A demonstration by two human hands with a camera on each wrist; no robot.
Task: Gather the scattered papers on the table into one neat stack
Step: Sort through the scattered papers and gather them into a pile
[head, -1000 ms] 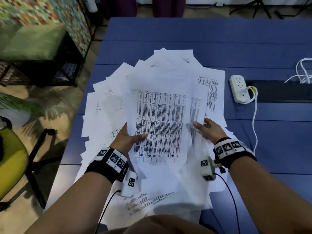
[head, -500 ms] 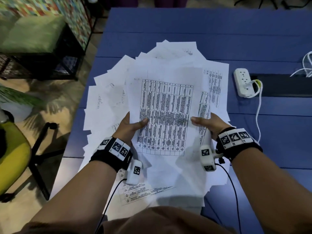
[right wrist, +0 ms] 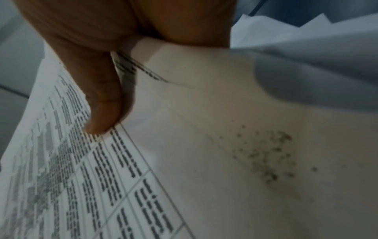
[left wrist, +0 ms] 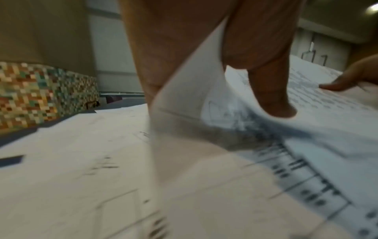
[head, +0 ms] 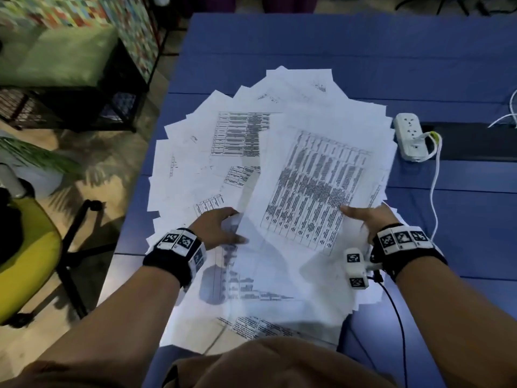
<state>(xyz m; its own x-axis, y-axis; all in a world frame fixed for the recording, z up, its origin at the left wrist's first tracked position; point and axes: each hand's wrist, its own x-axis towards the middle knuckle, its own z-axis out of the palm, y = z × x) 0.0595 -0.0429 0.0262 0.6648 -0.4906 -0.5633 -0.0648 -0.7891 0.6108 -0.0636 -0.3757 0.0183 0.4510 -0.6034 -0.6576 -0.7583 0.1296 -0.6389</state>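
Many white printed papers (head: pixel 195 152) lie fanned out over the near part of the blue table (head: pixel 335 46). A top sheet with a dense printed grid (head: pixel 313 186) is tilted to the right above the pile. My right hand (head: pixel 363 219) holds its lower right edge, and the thumb (right wrist: pixel 102 105) presses on the printed sheet (right wrist: pixel 81 177). My left hand (head: pixel 221 228) pinches the curled corner of a paper (left wrist: pixel 194 90) at the grid sheet's lower left. How many sheets each hand holds is hidden.
A white power strip (head: pixel 409 140) with a white cable (head: pixel 435 191) lies right of the papers, next to a black strip (head: pixel 475 141). Left of the table stand a yellow chair (head: pixel 25 247) and a green-cushioned stool (head: pixel 64 54). The table's left edge is close to the papers.
The grid sheet has swung right and tilted clockwise, uncovering printed sheets on the left. My left hand slid off its face down to a paper corner; the right hand keeps its hold.
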